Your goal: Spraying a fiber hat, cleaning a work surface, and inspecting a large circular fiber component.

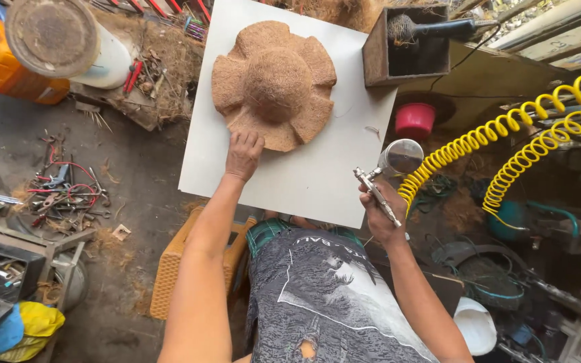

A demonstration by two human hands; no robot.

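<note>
One white board [304,175] serves as the desk. One brown coir form [274,84], domed with a lobed brim, lies on its upper half. The left hand [243,154] rests flat, fingers together, touching the form's lower edge. The right hand [383,212] is closed around one metal spray gun [388,176] beside the board's right edge. Two yellow coiled hoses [526,134] extend rightward.

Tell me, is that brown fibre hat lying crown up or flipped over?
Crown up. The hat lies flat on the white board, dome bulging toward the camera, brim spread around it; the left hand presses its edge.
</note>
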